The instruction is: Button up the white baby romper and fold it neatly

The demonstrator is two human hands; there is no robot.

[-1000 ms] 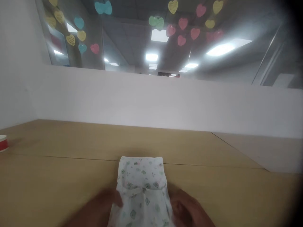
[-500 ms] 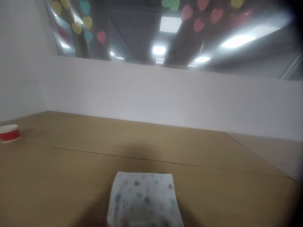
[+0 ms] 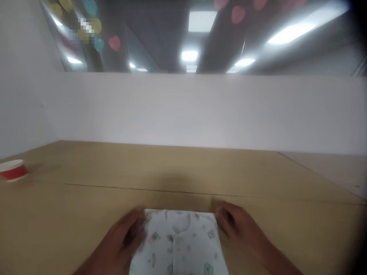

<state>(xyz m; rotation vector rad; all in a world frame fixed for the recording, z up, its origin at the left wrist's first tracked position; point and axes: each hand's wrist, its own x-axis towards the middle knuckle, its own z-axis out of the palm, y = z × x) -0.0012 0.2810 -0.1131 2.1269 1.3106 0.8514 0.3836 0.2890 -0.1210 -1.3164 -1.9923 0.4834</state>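
A folded white baby shirt (image 3: 189,244) with small green and grey prints lies at the bottom middle, its round neckline and front opening facing up. My left hand (image 3: 129,233) is closed at its far left corner, the fingers slightly blurred. At the far right corner my right hand (image 3: 237,223) is also closed, thumb and fingers pinched at the fabric edge. The near end of the shirt is cut off by the bottom of the view.
The wooden table (image 3: 86,214) has a thin seam running across it. A red and white paper bowl (image 3: 13,170) stands at the far left. Behind the table rises a white wall (image 3: 172,110), with a dark window (image 3: 163,42) bearing heart-shaped notes above.
Both hands have come into clear view at the shirt's far corners. The shirt now shows its neckline and front opening where a plain printed side faced up. The view has shifted slightly.
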